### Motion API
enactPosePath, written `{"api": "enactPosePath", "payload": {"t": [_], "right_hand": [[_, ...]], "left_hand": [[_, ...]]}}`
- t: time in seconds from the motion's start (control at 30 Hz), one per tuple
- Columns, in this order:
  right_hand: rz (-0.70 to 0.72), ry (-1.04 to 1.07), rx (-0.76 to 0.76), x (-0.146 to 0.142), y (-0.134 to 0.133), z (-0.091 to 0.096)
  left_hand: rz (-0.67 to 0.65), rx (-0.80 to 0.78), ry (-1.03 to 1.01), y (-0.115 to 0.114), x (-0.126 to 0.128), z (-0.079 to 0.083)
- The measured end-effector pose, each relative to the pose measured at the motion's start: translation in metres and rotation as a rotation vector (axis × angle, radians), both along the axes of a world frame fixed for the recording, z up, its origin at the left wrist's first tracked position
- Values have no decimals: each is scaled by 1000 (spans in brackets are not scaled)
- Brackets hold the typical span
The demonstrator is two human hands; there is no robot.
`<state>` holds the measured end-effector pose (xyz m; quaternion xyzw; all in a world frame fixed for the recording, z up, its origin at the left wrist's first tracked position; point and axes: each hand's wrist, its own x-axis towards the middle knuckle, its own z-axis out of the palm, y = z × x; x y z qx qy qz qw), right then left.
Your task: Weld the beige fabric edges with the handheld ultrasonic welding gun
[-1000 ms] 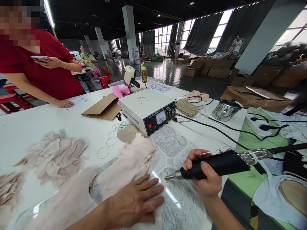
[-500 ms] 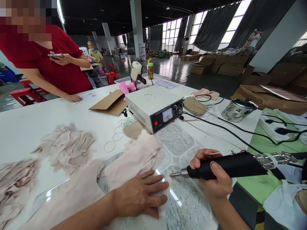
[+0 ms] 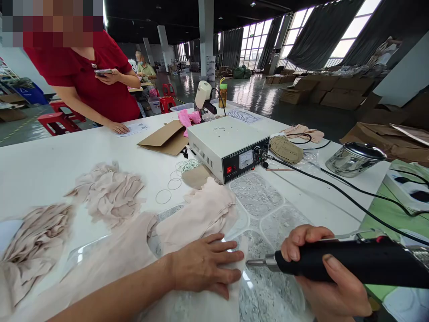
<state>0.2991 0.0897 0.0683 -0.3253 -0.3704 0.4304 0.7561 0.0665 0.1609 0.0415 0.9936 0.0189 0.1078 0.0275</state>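
My left hand (image 3: 204,266) lies flat, fingers spread, on a pale pink fabric piece (image 3: 140,255) spread over a clear plastic sheet (image 3: 264,210). My right hand (image 3: 326,277) is wrapped round a black handheld tool (image 3: 355,267) whose metal tip (image 3: 258,263) points left, close to my left fingertips. A black cable (image 3: 335,190) runs from the tool to a white control box (image 3: 229,145) with a meter and a red switch.
Piles of pink fabric pieces (image 3: 109,194) and thin rings (image 3: 167,190) lie at the left. Cardboard (image 3: 164,138), a steel pot (image 3: 353,158) and a lamp (image 3: 203,95) stand further back. A person in red (image 3: 90,80) leans on the far edge, holding a phone.
The view has swung left and down. My right hand with the tool has come lower and nearer, its tip now close to my left fingers. The left hand stays on the fabric.
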Motion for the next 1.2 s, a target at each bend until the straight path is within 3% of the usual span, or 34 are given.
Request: {"api": "enactPosePath", "payload": {"t": [0.67, 1.2], "right_hand": [[74, -79, 28, -3, -4, -6], [85, -55, 18, -11, -14, 5]], "left_hand": [[-4, 3, -31, 0, 0, -2], [-5, -32, 12, 1, 0, -1]]}}
